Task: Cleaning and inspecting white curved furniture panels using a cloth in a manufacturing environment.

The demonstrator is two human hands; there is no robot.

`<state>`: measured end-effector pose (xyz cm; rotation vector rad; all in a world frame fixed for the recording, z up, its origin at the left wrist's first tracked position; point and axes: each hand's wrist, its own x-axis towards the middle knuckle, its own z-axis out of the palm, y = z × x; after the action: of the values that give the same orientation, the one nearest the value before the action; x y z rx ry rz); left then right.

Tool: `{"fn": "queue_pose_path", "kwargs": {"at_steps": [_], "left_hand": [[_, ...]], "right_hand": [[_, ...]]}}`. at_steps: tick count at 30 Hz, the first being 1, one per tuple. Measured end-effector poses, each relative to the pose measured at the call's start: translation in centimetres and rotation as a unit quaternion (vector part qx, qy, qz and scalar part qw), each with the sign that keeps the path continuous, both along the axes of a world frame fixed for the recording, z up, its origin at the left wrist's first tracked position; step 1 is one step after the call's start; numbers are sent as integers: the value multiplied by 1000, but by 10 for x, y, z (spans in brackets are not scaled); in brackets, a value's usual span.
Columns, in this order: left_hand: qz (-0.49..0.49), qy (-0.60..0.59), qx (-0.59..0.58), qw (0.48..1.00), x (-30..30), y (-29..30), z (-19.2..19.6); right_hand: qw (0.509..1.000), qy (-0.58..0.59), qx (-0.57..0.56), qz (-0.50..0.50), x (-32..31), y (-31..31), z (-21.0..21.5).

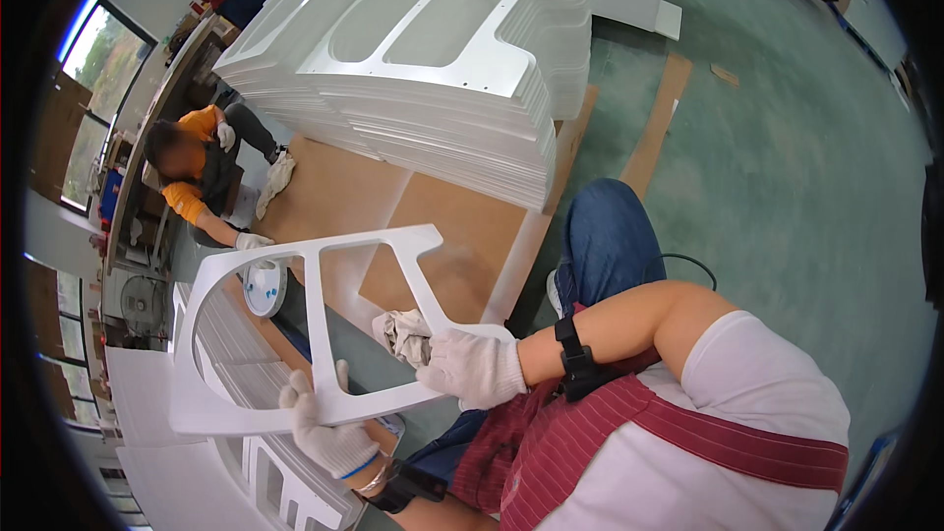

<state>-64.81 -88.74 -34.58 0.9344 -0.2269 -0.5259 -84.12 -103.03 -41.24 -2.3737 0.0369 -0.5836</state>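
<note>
A white panel frame (313,305) with large rounded cut-outs is held tilted in front of me. My left hand (332,433), in a white knitted glove, is closed on its near edge. My right hand (474,369), gloved too, is closed at the panel's right end. A crumpled, stained whitish cloth (403,334) shows at the right hand's fingertips; whether those fingers also pinch it I cannot tell. At the panel's far side a co-worker's gloved hand (254,241) touches or nearly touches the edge.
A tall stack of similar white panels (442,128) stands on brown cardboard (433,256) ahead. More panels (265,477) lie at lower left. A co-worker (202,162) in orange crouches at the left, near a white round lid or tub (265,287). A cardboard strip (657,128) lies on the green floor.
</note>
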Motion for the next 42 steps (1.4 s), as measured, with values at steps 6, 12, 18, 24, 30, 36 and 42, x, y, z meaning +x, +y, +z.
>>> {"fn": "queue_pose_path", "kwargs": {"at_steps": [6, 12, 18, 24, 30, 36, 42], "left_hand": [[19, -42, -82, 996, -19, 24, -27], [74, -50, -145, 985, -31, 59, -24], [99, -101, -121, 983, -60, 95, -17], [22, -48, -234, 971, -62, 117, -43], [-20, -10, -257, 966, -58, 109, -55], [-11, -43, -266, 963, -62, 121, -59], [-15, -91, -193, 977, -64, 109, -70]], "right_hand": [[993, -87, -6, 81, 4, -16, -15], [961, -209, -145, 107, 5, -45, -32], [911, -3, -374, -173, 72, -149, 53], [973, 3, -166, -162, 96, -151, 35], [987, -16, -157, 28, 105, -52, 51], [976, -100, -187, 56, 88, -13, 80], [949, -194, -167, 185, 94, 21, 152]]}}
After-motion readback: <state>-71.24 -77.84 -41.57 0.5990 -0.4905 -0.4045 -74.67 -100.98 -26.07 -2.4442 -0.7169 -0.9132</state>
